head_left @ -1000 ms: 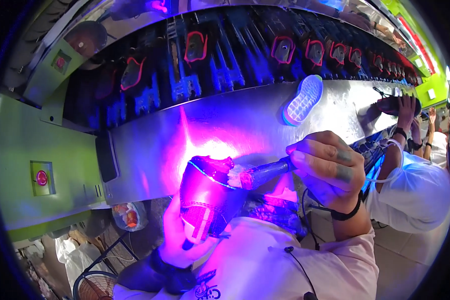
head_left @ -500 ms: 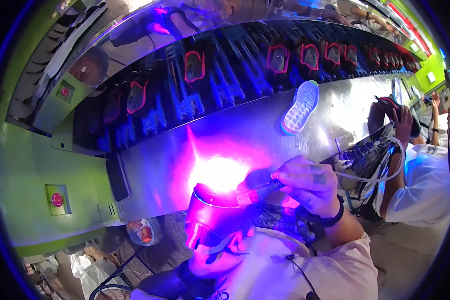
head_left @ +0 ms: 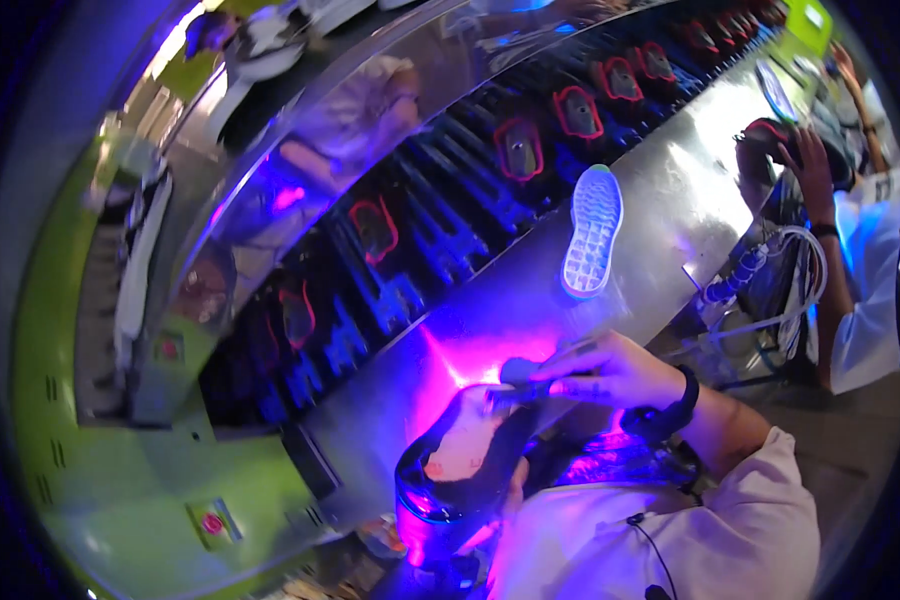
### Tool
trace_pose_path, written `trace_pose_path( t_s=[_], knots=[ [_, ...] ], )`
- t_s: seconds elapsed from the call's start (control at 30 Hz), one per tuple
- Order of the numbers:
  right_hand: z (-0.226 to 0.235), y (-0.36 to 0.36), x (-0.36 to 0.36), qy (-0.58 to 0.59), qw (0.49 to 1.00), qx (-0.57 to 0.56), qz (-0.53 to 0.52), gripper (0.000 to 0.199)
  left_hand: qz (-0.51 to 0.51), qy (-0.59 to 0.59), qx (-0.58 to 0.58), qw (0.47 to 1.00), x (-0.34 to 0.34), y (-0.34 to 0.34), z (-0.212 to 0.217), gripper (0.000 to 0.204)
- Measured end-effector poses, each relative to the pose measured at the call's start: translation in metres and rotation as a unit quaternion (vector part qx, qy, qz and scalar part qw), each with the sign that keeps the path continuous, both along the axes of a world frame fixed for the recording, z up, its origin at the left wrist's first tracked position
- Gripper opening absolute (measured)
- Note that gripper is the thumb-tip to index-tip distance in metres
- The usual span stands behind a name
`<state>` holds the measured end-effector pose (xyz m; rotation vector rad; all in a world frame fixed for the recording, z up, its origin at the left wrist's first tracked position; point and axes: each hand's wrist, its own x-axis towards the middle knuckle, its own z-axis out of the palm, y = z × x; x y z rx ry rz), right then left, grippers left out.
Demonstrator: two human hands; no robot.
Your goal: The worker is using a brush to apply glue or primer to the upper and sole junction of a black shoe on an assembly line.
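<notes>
My left hand (head_left: 515, 490), mostly hidden, grips the side of a dark shoe upper (head_left: 418, 462) near the metal worktop's front edge. The shoe's pale bottom (head_left: 470, 440) faces up, framed by a dark margin. In my right hand (head_left: 615, 372) is a dark-handled brush (head_left: 515, 378), pinched between thumb and fingers. Its tip is at the shoe's upper end; motion blur hides whether it touches. Beyond my right hand, a separate white shoe sole (head_left: 592, 235) with a bluish rim lies on the worktop.
Behind the metal worktop (head_left: 540, 290) runs a dark rack holding several red-rimmed shoe uppers (head_left: 519, 148). Magenta light falls beside the shoe. A co-worker's hand (head_left: 810, 165) holds a dark shoe at right, near coiled pale tubing (head_left: 800, 245). A green machine panel (head_left: 120, 500) stands at left.
The head view has turned and tilted. The shoe upper has tipped so its pale bottom now shows. My right hand has brought the brush over the shoe's upper end.
</notes>
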<state>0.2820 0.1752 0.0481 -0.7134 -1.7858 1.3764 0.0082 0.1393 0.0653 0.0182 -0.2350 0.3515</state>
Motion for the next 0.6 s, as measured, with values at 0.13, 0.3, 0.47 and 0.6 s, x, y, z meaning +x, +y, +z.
trace_pose_path(
  t_s=[0.13,0.3,0.47,0.6],
  knots=[
    [-0.056,0.002,0.026,0.029,0.961,-0.131,-0.240,0.032,0.341,0.415,0.083,0.839,-0.033,0.033,-0.009,0.065],
    [-0.071,0.001,0.030,0.156,0.906,-0.248,-0.307,0.035,0.316,0.629,0.478,0.524,0.006,0.205,0.040,0.086],
    [-0.058,0.014,0.004,0.100,0.929,-0.152,-0.322,0.034,0.160,0.771,0.614,0.051,0.048,0.307,0.027,0.092],
    [-0.065,0.013,0.016,0.090,0.921,-0.191,-0.328,0.033,0.242,0.798,0.552,0.001,0.080,0.301,-0.032,0.085]
  ],
)
